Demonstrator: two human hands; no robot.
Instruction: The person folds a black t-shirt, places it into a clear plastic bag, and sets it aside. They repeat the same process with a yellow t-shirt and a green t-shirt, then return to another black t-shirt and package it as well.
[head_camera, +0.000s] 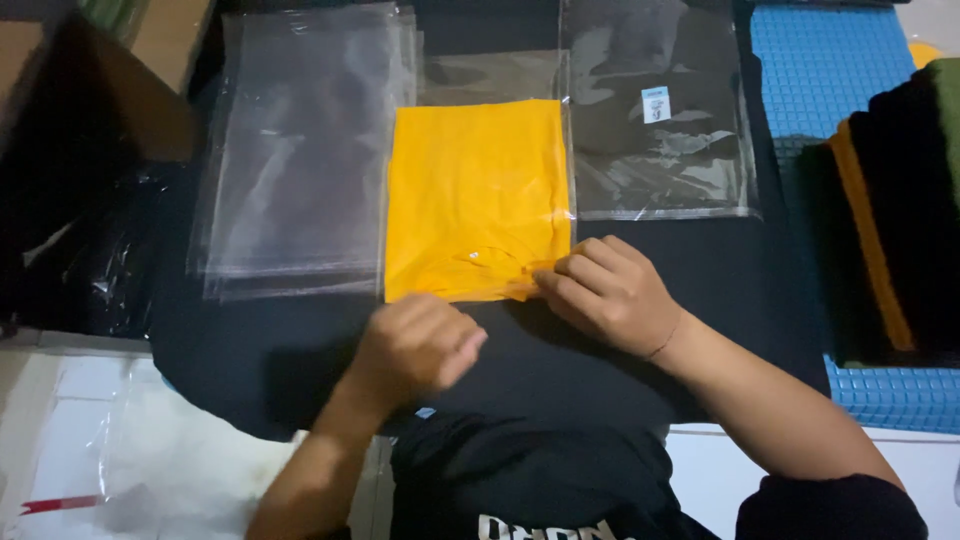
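Orange folded shirt lies bagged on the black cloth; my right grip pinches its near edge, my left grip hovers loosely curled, holding nothing, clear bags stacked left.

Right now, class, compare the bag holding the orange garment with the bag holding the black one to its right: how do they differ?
The orange bag lies in the middle; the black bag lies farther back on the right. The right hand pinches the orange bag's near edge, while no hand touches the black bag. The black bag shows a small sticker; none shows on the orange bag. Both are clear plastic, lying flat on the dark cloth.
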